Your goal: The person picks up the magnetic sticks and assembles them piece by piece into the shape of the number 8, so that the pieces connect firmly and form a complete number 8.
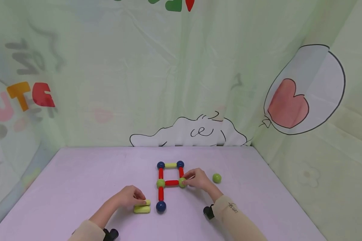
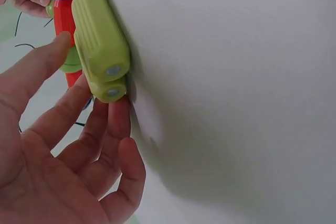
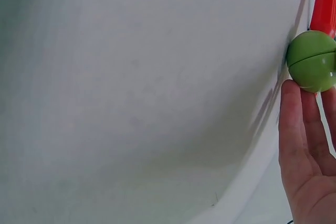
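Note:
On the table lies a frame of magnetic rods and balls: red rods (image 1: pixel 171 183), a yellow rod (image 1: pixel 170 165), blue balls (image 1: pixel 161 206) and green balls. My right hand (image 1: pixel 197 179) pinches the green ball (image 3: pixel 313 60) at the frame's right corner, where two red rods meet it. Left of the frame, two loose yellow rods (image 1: pixel 142 209) lie side by side, with metal discs showing in their ends. My left hand (image 1: pixel 128 196) holds the farther yellow rod (image 2: pixel 107 91) between thumb and fingers, against the nearer one (image 2: pixel 100 30).
A single green ball (image 1: pixel 217 178) lies on the table (image 1: pixel 93 177) to the right of my right hand. Printed curtains (image 1: pixel 108 83) hang behind the table and along both sides. Dark wrist-camera mounts (image 1: pixel 208 212) stick out below both forearms.

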A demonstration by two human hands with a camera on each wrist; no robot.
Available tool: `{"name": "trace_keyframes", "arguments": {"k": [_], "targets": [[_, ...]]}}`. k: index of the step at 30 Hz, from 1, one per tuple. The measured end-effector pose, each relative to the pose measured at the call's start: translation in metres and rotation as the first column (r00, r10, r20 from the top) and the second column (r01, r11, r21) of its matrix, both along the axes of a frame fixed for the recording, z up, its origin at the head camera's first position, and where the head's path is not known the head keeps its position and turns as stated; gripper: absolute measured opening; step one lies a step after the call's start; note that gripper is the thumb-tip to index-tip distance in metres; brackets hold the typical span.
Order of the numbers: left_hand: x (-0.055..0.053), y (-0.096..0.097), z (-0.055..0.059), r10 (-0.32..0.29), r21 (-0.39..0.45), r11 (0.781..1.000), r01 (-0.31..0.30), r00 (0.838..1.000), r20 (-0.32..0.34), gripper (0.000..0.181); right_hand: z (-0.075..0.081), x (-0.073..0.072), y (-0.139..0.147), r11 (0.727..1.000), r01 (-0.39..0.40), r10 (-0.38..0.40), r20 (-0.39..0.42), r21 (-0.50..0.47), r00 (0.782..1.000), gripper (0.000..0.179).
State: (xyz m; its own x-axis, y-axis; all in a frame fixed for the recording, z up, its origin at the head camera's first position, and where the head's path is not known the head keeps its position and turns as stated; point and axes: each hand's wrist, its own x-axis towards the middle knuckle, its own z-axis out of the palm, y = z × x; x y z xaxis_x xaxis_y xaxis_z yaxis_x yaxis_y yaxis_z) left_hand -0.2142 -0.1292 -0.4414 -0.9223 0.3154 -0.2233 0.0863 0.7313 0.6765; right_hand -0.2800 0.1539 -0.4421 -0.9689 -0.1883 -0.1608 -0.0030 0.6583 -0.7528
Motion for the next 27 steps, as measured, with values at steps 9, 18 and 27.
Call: {"name": "trace_keyframes", "arguments": {"k": [9,18,27], "targets": [[0.003,-0.001,-0.002,0.047,0.002,0.999,-0.047,0.999,-0.01,0.008,0.001,0.001,-0.001,1.0,0.003,-0.003,-0.012,0.005,1.0,0.024],[-0.001,0.009,0.011,0.138,0.043,0.99,-0.135,0.987,-0.081,0.015,0.001,0.003,-0.003,1.0,0.013,-0.013,-0.007,-0.008,1.0,0.022],[-0.008,0.037,0.015,0.136,0.113,0.985,-0.129,0.989,-0.056,0.019,0.001,0.002,-0.002,0.999,0.048,-0.048,0.021,-0.018,0.999,0.022]]}}
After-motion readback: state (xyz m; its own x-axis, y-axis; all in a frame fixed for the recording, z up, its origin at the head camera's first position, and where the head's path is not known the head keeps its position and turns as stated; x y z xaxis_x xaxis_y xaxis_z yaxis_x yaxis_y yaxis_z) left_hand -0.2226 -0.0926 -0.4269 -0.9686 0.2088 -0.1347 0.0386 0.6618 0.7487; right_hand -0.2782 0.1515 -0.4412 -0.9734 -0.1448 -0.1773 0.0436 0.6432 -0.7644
